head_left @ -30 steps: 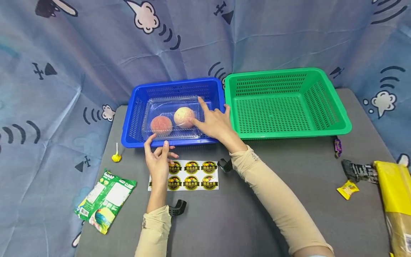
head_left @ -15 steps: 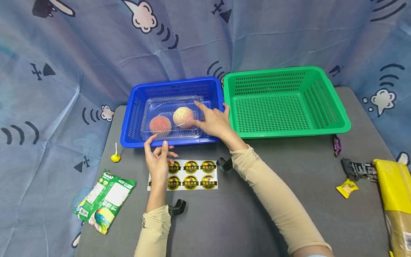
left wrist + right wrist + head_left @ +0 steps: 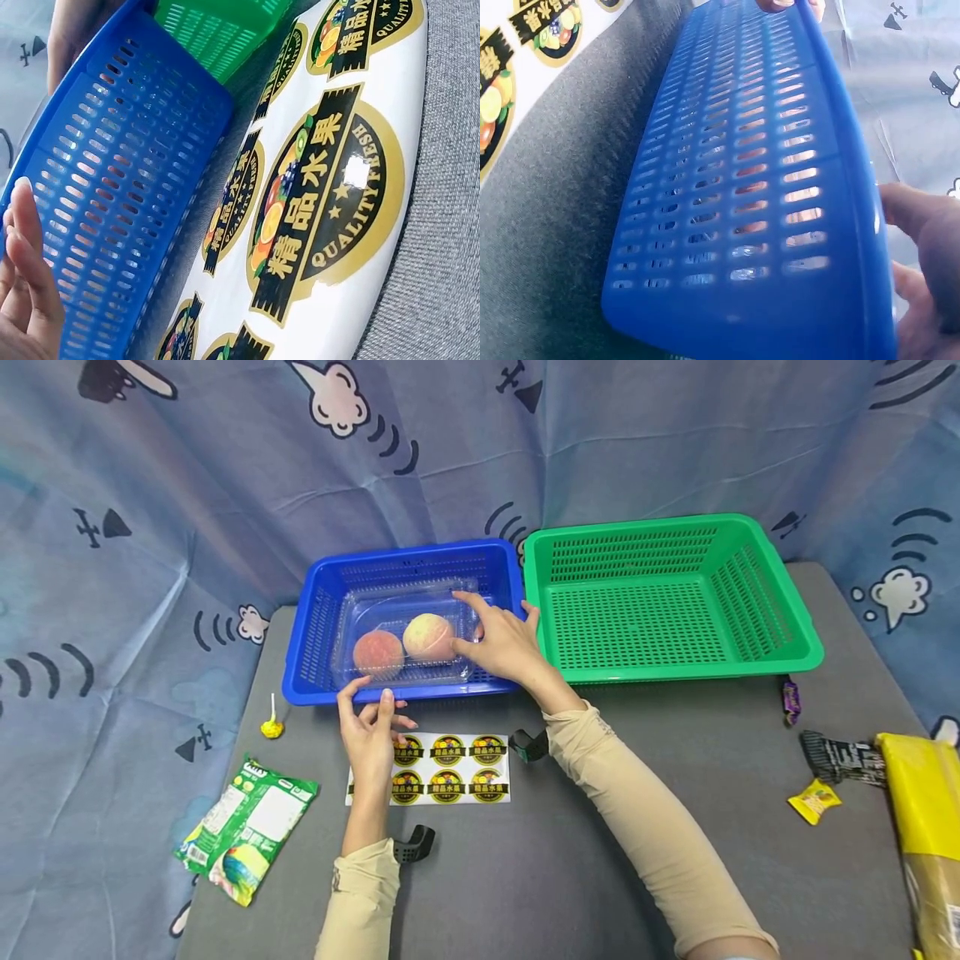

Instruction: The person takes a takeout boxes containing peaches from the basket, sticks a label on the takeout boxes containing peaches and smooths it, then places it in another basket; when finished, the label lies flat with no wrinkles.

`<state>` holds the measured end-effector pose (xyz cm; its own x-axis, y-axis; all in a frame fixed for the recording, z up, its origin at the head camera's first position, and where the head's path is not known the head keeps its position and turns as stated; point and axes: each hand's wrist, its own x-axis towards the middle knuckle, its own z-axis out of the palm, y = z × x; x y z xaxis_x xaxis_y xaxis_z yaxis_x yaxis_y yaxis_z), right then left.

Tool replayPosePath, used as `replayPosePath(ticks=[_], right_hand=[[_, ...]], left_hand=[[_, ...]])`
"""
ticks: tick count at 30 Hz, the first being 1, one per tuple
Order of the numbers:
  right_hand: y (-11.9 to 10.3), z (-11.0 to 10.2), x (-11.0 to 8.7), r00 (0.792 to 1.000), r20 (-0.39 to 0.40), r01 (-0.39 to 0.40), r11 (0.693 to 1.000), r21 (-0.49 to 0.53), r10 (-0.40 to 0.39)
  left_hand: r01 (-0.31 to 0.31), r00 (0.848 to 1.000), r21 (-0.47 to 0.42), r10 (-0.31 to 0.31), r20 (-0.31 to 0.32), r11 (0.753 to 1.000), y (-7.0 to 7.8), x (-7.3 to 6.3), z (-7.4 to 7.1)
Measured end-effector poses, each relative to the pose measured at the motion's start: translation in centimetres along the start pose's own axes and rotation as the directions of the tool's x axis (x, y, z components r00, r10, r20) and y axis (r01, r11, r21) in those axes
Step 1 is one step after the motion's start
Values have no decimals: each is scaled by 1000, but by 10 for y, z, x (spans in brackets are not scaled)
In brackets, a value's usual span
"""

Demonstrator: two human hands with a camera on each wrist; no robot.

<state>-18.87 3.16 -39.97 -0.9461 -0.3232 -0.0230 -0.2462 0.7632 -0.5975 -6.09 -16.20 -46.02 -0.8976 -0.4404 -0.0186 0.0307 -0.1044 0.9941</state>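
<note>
Two peaches, one reddish (image 3: 378, 654) and one paler (image 3: 429, 637), lie in a clear plastic fruit box (image 3: 375, 602) inside the blue basket (image 3: 405, 554). My right hand (image 3: 504, 642) grips the right end of the box, thumb beside the paler peach and index finger toward the back corner. At the basket's front rim is my left hand (image 3: 367, 739), its index fingertip touching the rim near the reddish peach. Its other fingers are loosely bent outside the front wall. In the right wrist view the basket wall hides most of the box, and the right hand (image 3: 922, 255) shows only partly.
A green basket (image 3: 637, 675) stands right of the blue one. A sheet of round fruit stickers (image 3: 447, 770) lies in front, partly under the left hand. At left are a lollipop (image 3: 272, 727) and green packet (image 3: 247, 831); at right, small wrapped sweets (image 3: 814, 802) and a yellow packet (image 3: 918, 802).
My right index finger has drawn back slightly from the box's far right corner. The box's right end and the paler peach have shifted slightly. The left hand stays at the rim.
</note>
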Motion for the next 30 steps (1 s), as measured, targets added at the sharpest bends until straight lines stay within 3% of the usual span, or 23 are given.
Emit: replayPosePath(ticks=[7,15,21,30], right_hand=[[4,-6,-2,999,-40,32,990,140,-26],[9,-8,-5,994,-70,101,970,222,-88],[12,-4,-5,982,-145,158,944,289,-120],[15,-2,-7,980,-181,145,933,328,-89]], left_hand=[[2,1000,5,-2,-9,1000,1,0,1],[-4,1000,12,5,-17,1000,0,-1,2],[-1,1000,13,1,-21,1000,0,-1,2],[-4,1000,31,5,-28,1000,1,-1,2]])
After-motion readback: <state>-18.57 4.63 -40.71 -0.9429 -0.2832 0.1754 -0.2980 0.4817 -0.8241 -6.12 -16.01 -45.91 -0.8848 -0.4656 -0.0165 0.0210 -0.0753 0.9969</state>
